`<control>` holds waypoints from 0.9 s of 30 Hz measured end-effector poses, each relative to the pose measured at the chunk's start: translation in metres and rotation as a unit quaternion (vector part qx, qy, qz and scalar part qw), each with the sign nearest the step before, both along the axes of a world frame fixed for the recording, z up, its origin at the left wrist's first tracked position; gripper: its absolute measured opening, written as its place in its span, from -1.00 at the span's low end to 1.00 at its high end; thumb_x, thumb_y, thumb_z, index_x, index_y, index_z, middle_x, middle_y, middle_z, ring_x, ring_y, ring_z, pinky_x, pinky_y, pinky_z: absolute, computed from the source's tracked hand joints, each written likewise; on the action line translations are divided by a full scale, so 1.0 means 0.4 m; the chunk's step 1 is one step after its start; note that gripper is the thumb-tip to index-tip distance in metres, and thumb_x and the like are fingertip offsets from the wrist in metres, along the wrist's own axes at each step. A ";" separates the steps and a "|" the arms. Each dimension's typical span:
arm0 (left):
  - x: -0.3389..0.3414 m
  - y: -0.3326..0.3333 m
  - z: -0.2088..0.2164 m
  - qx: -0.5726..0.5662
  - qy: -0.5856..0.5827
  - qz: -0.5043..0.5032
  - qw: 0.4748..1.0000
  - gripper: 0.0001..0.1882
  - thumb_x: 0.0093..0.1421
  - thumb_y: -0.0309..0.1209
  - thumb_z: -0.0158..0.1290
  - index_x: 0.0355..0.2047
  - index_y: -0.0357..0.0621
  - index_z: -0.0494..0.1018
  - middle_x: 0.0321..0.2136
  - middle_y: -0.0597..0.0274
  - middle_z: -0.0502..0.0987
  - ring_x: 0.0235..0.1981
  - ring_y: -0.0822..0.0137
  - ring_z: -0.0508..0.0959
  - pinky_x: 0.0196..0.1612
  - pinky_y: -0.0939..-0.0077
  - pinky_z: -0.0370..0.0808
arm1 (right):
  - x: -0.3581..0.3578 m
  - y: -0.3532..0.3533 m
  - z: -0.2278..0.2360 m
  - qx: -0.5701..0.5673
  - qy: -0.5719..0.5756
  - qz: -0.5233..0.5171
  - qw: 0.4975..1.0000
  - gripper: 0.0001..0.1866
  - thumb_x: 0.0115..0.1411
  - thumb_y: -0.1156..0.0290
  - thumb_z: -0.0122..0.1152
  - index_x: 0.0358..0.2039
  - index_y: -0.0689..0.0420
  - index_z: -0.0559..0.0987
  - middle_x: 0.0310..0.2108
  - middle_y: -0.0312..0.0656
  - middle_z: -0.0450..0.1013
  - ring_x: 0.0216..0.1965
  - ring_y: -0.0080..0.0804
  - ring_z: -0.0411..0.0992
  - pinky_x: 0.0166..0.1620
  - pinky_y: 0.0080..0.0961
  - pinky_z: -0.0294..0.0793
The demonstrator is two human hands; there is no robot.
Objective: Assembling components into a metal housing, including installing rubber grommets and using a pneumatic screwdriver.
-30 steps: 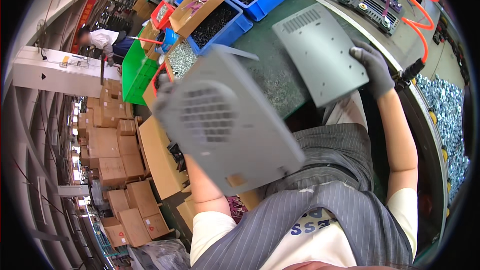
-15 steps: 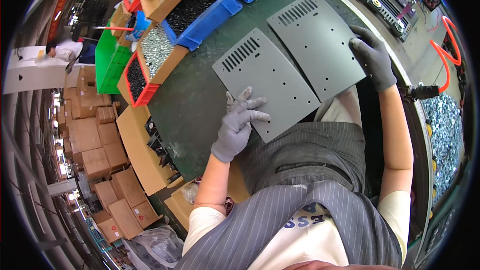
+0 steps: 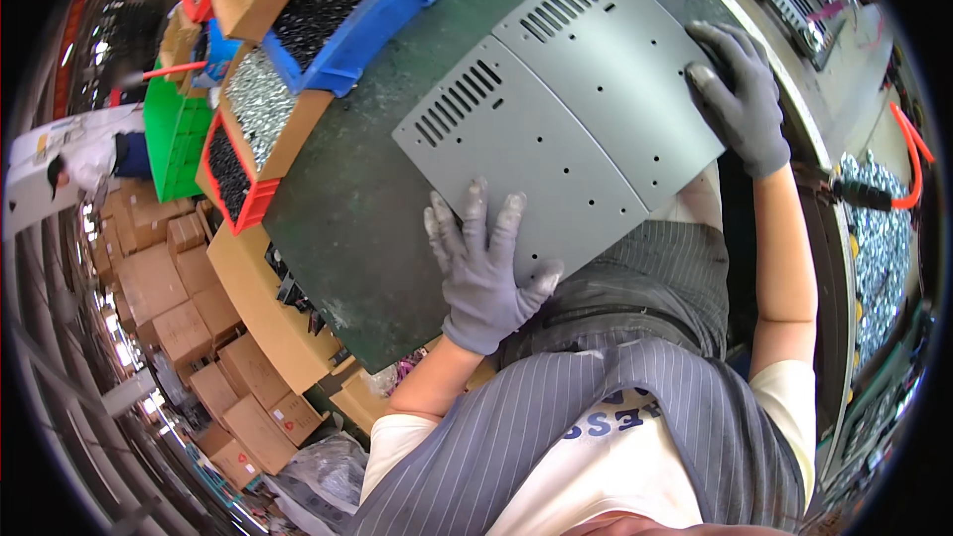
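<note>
Two grey metal panels lie flat on the dark green surface (image 3: 338, 228), side by side with long edges touching or nearly so. The near panel (image 3: 526, 159) sits at picture centre, a block of vent slots at its 10 o'clock end and small holes scattered over the face. The far panel (image 3: 615, 60) lies at its 1 o'clock side, same shape, vent slots toward 11 o'clock. Both overhang the surface edge nearest the person

Left hand (image 3: 486, 268), grey glove, rests palm down on the near panel's 6 o'clock corner; fingers spread and flat, thumb splayed toward 3 o'clock along the panel edge. It presses rather than grips; nothing is closed in it

Right hand (image 3: 740, 89), grey glove, lies on the far panel's 3 o'clock edge, fingers curled over the rim. Whether it pinches the sheet or only rests on it, cannot tell

Outward: at 11 o'clock a blue bin (image 3: 397, 10) holding dark small parts; at 9 o'clock of that a cardboard tray of bright screws (image 3: 260, 99), then a red bin (image 3: 233, 179) and a green crate (image 3: 174, 134). Brown cartons (image 3: 169, 288) stacked on the floor at 8 o'clock. At 3 o'clock, an orange coiled hose (image 3: 911, 154) and a heap of silver screws (image 3: 874, 268). Far off at 9 o'clock another person (image 3: 84, 164) in white
</note>
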State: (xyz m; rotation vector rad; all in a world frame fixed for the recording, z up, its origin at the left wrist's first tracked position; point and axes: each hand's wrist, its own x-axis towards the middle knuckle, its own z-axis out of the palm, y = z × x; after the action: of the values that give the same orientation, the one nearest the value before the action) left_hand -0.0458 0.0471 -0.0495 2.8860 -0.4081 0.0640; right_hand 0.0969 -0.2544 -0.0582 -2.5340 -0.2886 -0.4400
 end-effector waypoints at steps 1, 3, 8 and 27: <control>0.002 -0.003 -0.004 -0.005 0.010 -0.012 1.000 -0.22 0.04 0.22 -0.06 0.15 0.01 0.21 0.21 -0.10 0.05 0.19 -0.41 -0.02 0.17 -0.29 -0.07 | 0.003 -0.003 -0.005 -0.005 0.010 -0.012 1.000 -0.57 0.02 0.22 0.09 -0.08 0.08 0.50 -0.07 -0.07 0.40 0.02 -0.12 0.29 0.08 -0.28 0.25; 0.004 -0.004 -0.010 -0.011 -0.008 0.010 1.000 -0.27 0.07 0.18 -0.06 0.13 0.01 0.23 0.19 -0.10 0.09 0.19 -0.39 -0.02 0.18 -0.28 -0.08 | 0.004 -0.004 -0.016 -0.002 0.008 0.003 1.000 -0.57 0.03 0.19 0.09 -0.07 0.04 0.50 -0.07 -0.08 0.39 0.01 -0.11 0.30 0.06 -0.27 0.27; -0.005 0.011 -0.016 -0.056 -0.007 -0.019 0.998 -0.34 0.08 0.11 -0.01 0.08 -0.04 0.29 0.15 -0.09 0.15 0.22 -0.29 -0.02 0.20 -0.24 -0.09 | -0.002 0.010 -0.008 -0.013 0.036 0.003 0.999 -0.55 0.07 0.20 0.10 -0.02 0.07 0.46 -0.04 -0.08 0.35 0.01 -0.12 0.30 0.06 -0.29 0.29; -0.003 -0.002 -0.037 0.030 0.000 -0.115 0.993 -0.22 0.02 0.19 0.00 0.18 0.09 0.17 0.22 0.05 0.06 0.27 -0.19 -0.05 0.22 -0.24 -0.17 | 0.004 -0.002 0.018 -0.033 -0.037 0.044 0.998 -0.61 -0.05 0.32 0.20 -0.17 0.19 0.51 -0.23 -0.08 0.43 -0.17 -0.18 0.38 -0.09 -0.33 0.39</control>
State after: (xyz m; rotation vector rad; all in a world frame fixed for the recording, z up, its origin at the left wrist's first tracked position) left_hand -0.0469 0.0463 -0.0644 2.8747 -0.7505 0.0141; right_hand 0.0983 -0.2550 -0.0509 -2.5609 -0.4459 -0.4973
